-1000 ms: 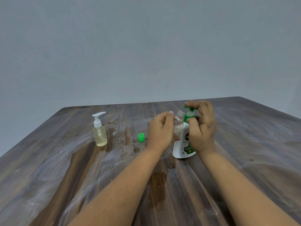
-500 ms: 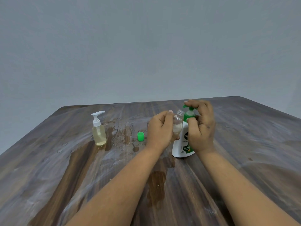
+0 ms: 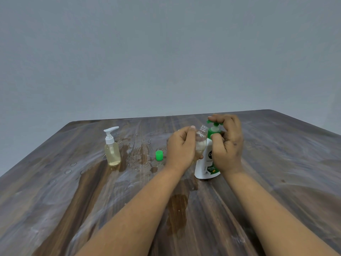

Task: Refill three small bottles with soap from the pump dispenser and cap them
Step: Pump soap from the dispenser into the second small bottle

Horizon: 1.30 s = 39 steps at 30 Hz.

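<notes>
Small clear plastic bottle (image 3: 200, 143) sits tilted in the clenched left hand (image 3: 181, 148). Right hand (image 3: 226, 143), just beside it, grasps the white soap dispenser's (image 3: 204, 168) green pump head (image 3: 214, 126).

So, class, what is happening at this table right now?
A person is refilling a small clear bottle from a white and green pump dispenser. The left hand holds the bottle tilted, its open mouth up under the green nozzle, while the right hand rests its fingers on the pump head. A loose green cap stands on the wet wooden table. Further left stands a small pump bottle of yellowish liquid.
</notes>
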Each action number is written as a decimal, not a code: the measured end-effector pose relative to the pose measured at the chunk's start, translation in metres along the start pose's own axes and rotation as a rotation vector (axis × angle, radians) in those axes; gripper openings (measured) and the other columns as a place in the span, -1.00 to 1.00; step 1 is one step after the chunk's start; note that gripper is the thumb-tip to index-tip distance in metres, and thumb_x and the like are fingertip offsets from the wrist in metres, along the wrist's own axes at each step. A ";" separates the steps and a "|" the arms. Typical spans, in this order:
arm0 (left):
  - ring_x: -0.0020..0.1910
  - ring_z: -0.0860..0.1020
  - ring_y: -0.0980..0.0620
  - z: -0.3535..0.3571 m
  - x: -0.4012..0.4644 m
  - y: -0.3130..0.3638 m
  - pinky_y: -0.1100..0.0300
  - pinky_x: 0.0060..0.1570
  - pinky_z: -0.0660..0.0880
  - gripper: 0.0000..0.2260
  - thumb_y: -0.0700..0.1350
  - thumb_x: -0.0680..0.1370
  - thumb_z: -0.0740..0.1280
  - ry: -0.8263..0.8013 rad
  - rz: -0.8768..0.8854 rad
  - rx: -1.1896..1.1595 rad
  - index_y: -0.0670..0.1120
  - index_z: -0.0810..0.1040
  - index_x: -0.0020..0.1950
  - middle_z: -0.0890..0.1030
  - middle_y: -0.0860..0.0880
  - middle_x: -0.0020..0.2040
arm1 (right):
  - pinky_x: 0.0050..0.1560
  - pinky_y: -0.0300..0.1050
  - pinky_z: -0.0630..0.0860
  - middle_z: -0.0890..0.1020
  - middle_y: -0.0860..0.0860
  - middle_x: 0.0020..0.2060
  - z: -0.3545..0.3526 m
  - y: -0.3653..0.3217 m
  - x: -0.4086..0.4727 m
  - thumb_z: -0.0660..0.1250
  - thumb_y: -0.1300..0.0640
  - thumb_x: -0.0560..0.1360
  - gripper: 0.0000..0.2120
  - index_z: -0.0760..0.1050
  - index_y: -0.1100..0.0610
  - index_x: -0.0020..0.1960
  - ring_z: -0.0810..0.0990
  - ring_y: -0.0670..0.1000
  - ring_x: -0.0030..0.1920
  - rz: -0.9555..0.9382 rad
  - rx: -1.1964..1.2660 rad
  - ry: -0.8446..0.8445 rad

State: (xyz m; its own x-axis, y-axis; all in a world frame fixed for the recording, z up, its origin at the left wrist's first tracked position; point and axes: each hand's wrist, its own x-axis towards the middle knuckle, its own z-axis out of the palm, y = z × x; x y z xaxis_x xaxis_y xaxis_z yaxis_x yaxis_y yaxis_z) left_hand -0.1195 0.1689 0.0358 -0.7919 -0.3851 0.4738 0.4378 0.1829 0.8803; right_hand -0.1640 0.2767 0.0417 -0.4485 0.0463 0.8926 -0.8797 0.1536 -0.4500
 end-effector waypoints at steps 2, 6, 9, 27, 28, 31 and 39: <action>-0.62 0.50 0.06 0.000 0.000 0.000 0.01 -0.52 0.54 -0.62 -0.05 0.66 0.18 0.005 -0.005 0.004 -0.16 0.49 -0.30 0.55 0.07 -0.50 | 0.01 -0.37 0.41 0.53 0.07 -0.03 0.001 0.000 0.000 0.14 0.32 0.31 -0.65 0.57 0.24 0.03 0.49 -0.26 0.01 0.006 0.001 -0.003; -0.60 0.51 0.06 0.000 0.000 0.000 0.00 -0.54 0.54 -0.62 -0.06 0.67 0.18 0.007 -0.007 0.003 -0.21 0.49 -0.28 0.56 0.09 -0.49 | -0.02 -0.40 0.41 0.53 0.02 -0.06 0.002 0.000 0.001 0.11 0.25 0.34 -0.68 0.58 0.21 -0.04 0.50 -0.27 -0.02 0.020 0.003 0.003; -0.59 0.52 0.06 0.000 0.000 0.000 -0.05 -0.53 0.55 -0.63 -0.07 0.67 0.18 0.011 -0.002 0.004 -0.19 0.50 -0.29 0.56 0.08 -0.48 | -0.03 -0.39 0.41 0.53 0.03 -0.07 0.002 0.000 0.001 0.10 0.21 0.34 -0.68 0.58 0.21 -0.06 0.50 -0.26 -0.03 0.034 0.016 0.010; -0.60 0.51 0.06 0.000 0.001 -0.002 -0.04 -0.55 0.54 -0.62 -0.07 0.66 0.19 0.009 0.005 -0.002 -0.24 0.48 -0.29 0.51 0.05 -0.52 | -0.01 -0.37 0.41 0.53 0.05 -0.06 0.001 0.002 0.001 0.14 0.35 0.32 -0.68 0.57 0.20 -0.03 0.50 -0.24 -0.01 0.026 0.016 0.008; -0.59 0.52 0.05 0.001 0.000 -0.001 -0.06 -0.54 0.55 -0.62 -0.07 0.66 0.19 0.007 0.007 0.000 -0.25 0.48 -0.28 0.52 0.06 -0.50 | 0.00 -0.34 0.42 0.52 0.05 -0.05 0.000 0.002 0.001 0.15 0.36 0.32 -0.66 0.57 0.21 -0.01 0.50 -0.23 -0.01 0.014 0.014 0.008; -0.56 0.53 0.05 0.001 0.001 -0.001 0.01 -0.56 0.56 -0.62 -0.08 0.66 0.19 0.015 0.002 0.003 -0.24 0.50 -0.28 0.54 0.06 -0.48 | 0.01 -0.32 0.43 0.52 0.05 -0.03 0.001 0.002 0.001 0.15 0.36 0.31 -0.65 0.57 0.21 0.02 0.50 -0.20 0.00 0.001 0.017 0.001; -0.59 0.51 0.06 0.001 0.000 -0.001 0.16 -0.58 0.51 -0.63 -0.07 0.67 0.19 0.015 0.002 0.001 -0.16 0.51 -0.31 0.54 0.06 -0.50 | -0.05 -0.38 0.41 0.53 0.01 -0.09 0.002 0.003 0.001 0.13 0.28 0.34 -0.71 0.58 0.18 -0.08 0.50 -0.25 -0.03 0.017 0.016 0.013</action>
State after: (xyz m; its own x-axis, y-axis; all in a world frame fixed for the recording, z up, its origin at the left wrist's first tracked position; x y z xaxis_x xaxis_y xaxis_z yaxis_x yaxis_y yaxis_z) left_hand -0.1204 0.1691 0.0353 -0.7844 -0.3982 0.4755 0.4392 0.1848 0.8792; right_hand -0.1673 0.2751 0.0417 -0.4612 0.0617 0.8852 -0.8745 0.1372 -0.4652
